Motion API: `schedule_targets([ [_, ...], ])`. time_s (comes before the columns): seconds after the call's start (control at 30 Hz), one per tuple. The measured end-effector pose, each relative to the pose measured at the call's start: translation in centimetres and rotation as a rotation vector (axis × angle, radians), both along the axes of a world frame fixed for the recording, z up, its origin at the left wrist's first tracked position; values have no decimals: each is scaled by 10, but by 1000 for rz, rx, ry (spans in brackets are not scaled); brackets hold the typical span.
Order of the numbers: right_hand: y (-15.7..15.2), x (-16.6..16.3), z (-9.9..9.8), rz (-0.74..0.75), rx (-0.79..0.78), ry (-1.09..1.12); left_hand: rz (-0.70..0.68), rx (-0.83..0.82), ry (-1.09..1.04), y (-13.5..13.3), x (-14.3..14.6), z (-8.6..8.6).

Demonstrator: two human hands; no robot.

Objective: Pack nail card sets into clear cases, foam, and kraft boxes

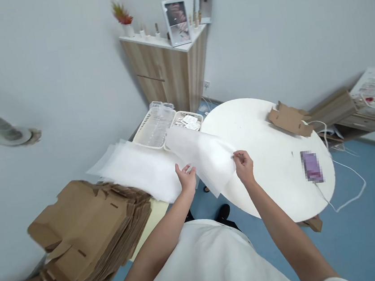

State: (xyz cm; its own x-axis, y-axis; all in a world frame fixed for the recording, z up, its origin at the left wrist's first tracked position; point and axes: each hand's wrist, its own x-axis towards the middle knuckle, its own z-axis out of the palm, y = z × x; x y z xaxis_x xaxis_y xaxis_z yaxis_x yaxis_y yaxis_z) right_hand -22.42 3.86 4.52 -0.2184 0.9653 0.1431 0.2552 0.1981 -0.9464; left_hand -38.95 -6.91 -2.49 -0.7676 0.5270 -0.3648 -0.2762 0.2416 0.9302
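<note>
A thin white sheet (206, 156) hangs in the air between the stack at left and the round table. My right hand (244, 165) pinches its right edge above the table's near left part. My left hand (186, 176) is beside the sheet's lower left edge, palm up with fingers apart and curled a little. Whether its fingertips touch the sheet I cannot tell. To the left of that hand lies a stack of similar white sheets (136, 166). Whether the held piece is a single layer or a bag is unclear.
Flattened brown cardboard boxes (87, 215) are piled at left. Behind the sheets stand a basket of clear plastic trays (154, 126) and a smaller basket of cards (188, 121). The round white table (259, 150) carries a cardboard box (290, 120) and a blurred purple item (311, 167) with a cable.
</note>
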Motion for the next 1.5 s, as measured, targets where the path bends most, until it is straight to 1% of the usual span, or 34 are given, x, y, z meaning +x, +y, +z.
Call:
schedule_targets([
  [0.07,4,46,-9,-54,-37,8,-70,11,85,19,16,9],
  [0.13,5,90,-22,-89,-110,10,-153,28,172,40,36,15],
  [0.2,3,131,-38,-134,-164,5,-239,33,268,59,58,17],
  [0.27,-2,166,-53,-178,-183,11,-312,15,356,77,80,17],
  [0.37,-14,206,-74,-208,-212,-40,-422,-30,446,98,111,12],
  [0.5,-32,237,-92,-198,-227,-153,-558,-115,520,113,141,0],
  [0.63,-43,248,-105,-115,-226,-281,-654,-269,625,113,157,-13],
  [0.77,-43,247,-111,15,-254,-436,-707,-403,719,112,159,-21],
  [0.87,-41,243,-107,100,-250,-565,-759,-397,737,114,157,-23],
  [0.93,-39,244,-100,127,-207,-649,-771,-363,766,114,156,-22],
  [1.03,-33,249,-88,57,-68,-755,-765,-318,929,101,158,-20],
  [1.07,-29,251,-85,36,-13,-775,-800,-300,990,94,160,-19],
  [1.13,-21,252,-81,67,87,-784,-946,-268,1073,78,163,-20],
  [1.2,-11,248,-82,181,155,-787,-1093,-270,1110,64,166,-21],
  [1.27,-1,242,-87,306,178,-810,-1170,-312,1132,57,169,-24],
  [1.33,8,236,-92,368,165,-858,-1209,-355,1168,58,170,-25],
  [1.5,27,238,-99,330,142,-1045,-1300,-426,1326,77,169,-26],
])
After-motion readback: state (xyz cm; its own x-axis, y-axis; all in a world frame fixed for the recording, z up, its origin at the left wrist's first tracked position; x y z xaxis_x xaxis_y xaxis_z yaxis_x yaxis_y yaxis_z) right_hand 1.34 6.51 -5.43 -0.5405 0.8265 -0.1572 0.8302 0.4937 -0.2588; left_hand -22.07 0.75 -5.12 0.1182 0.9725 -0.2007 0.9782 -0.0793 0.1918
